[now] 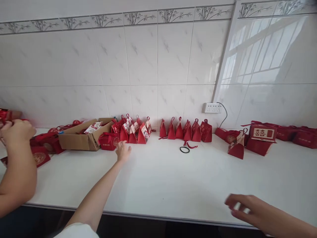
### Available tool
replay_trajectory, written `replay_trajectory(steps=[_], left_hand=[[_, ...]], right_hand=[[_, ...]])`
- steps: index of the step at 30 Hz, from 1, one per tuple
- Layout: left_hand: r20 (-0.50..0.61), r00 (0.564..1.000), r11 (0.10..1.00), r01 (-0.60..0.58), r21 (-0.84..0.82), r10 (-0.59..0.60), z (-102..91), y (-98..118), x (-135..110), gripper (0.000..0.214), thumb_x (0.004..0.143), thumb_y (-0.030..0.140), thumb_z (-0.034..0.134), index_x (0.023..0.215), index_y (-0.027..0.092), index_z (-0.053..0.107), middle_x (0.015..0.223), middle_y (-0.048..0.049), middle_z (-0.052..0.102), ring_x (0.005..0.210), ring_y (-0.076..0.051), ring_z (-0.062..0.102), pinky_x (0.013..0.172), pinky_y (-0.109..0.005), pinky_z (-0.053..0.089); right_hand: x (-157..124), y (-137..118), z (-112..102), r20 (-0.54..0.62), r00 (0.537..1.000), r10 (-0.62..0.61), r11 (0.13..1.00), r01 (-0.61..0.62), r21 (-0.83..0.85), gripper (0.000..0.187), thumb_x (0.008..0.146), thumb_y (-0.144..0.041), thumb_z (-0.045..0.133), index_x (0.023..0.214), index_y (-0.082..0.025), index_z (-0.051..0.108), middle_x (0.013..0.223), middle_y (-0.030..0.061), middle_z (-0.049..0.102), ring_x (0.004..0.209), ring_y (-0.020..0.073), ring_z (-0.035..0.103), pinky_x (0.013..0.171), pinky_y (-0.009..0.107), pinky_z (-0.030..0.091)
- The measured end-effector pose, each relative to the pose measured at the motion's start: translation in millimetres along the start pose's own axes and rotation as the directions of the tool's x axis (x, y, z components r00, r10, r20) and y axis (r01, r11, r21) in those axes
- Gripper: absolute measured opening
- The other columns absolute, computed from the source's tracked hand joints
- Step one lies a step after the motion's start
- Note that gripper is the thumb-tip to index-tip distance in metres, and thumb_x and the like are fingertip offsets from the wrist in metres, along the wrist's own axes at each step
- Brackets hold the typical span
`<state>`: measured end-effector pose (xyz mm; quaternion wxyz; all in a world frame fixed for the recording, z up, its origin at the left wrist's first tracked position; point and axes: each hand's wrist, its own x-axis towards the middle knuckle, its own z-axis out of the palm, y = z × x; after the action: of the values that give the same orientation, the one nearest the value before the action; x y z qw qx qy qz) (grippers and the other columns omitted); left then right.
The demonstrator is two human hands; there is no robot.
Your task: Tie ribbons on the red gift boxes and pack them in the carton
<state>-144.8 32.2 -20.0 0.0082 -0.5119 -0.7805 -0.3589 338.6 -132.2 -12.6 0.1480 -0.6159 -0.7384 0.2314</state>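
Observation:
My left hand (123, 151) reaches far across the table, fingers apart, right beside a small red gift box (108, 141) with a ribbon on top. Whether the fingertips touch that box I cannot tell. Just behind the hand stands a cluster of red triangular gift boxes (142, 134) with ribbon loops and printed panels. Over the front right of the table hovers my right hand (244, 208), slightly blurred, its fingers loosely curved away from the thumb and nothing between them.
A row of red triangular boxes (187, 131) lines the wall. Before it lie a black ring (184, 149) and a red ribbon piece (192, 145). An open carton (79, 142) stands left; more red boxes (260, 138) sit right. Another person's arm (18, 162) works far left. A power strip (213, 107) is wall-mounted.

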Motion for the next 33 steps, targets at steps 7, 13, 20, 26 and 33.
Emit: replay_trajectory(steps=[7,13,20,26,33], left_hand=[[-0.206,0.899,0.923,0.379,-0.071,-0.385,-35.8,-55,47,0.076,0.067,0.034,0.069,0.129,0.015,0.029,0.133,-0.0231,0.033,0.129,-0.041,0.032,0.098,-0.058,0.034],[-0.21,0.868,0.893,0.435,-0.115,-0.45,-32.8,-85,63,0.091,0.053,0.043,0.077,0.127,0.019,0.029,0.13,-0.0202,0.035,0.127,-0.04,0.037,0.097,-0.057,0.038],[-0.211,0.838,0.864,0.484,-0.139,-0.503,-16.8,-96,74,0.093,0.047,0.049,0.078,0.122,0.022,0.032,0.129,-0.0197,0.034,0.128,-0.043,0.033,0.099,-0.063,0.031],[-0.154,0.827,0.837,0.51,-0.197,-0.54,-21.8,-93,80,0.094,0.049,0.046,0.079,0.124,0.024,0.028,0.135,-0.0182,0.024,0.13,-0.041,0.031,0.104,-0.059,0.029],[-0.115,0.837,0.821,0.484,-0.302,-0.535,-23.8,-67,54,0.083,0.055,0.035,0.077,0.118,0.018,0.026,0.134,-0.0201,0.023,0.13,-0.037,0.031,0.108,-0.052,0.03]], right_hand=[[99,-62,69,-0.025,0.988,-0.152,0.96,0.153,0.235,0.034,0.086,-0.044,0.037,0.083,-0.022,0.061,0.074,0.0038,0.066,0.067,0.0189,0.062,0.063,0.029,0.048],[118,-43,94,-0.186,0.982,-0.034,0.974,0.074,0.213,0.031,0.083,-0.046,0.037,0.079,-0.025,0.06,0.068,0.0015,0.063,0.061,0.0184,0.057,0.055,0.027,0.045],[119,-49,102,-0.261,0.965,-0.01,0.972,0.071,0.225,0.033,0.084,-0.046,0.036,0.072,-0.025,0.058,0.06,0.0013,0.059,0.053,0.018,0.051,0.05,0.028,0.04],[121,-52,92,-0.177,0.984,0.009,0.971,0.034,0.237,0.029,0.082,-0.044,0.04,0.072,-0.025,0.059,0.059,0.0007,0.057,0.052,0.0174,0.049,0.048,0.027,0.039],[119,-57,86,-0.118,0.993,0.02,0.964,0.012,0.266,0.027,0.083,-0.042,0.038,0.074,-0.024,0.057,0.063,0.0007,0.057,0.056,0.0169,0.05,0.051,0.027,0.04]])
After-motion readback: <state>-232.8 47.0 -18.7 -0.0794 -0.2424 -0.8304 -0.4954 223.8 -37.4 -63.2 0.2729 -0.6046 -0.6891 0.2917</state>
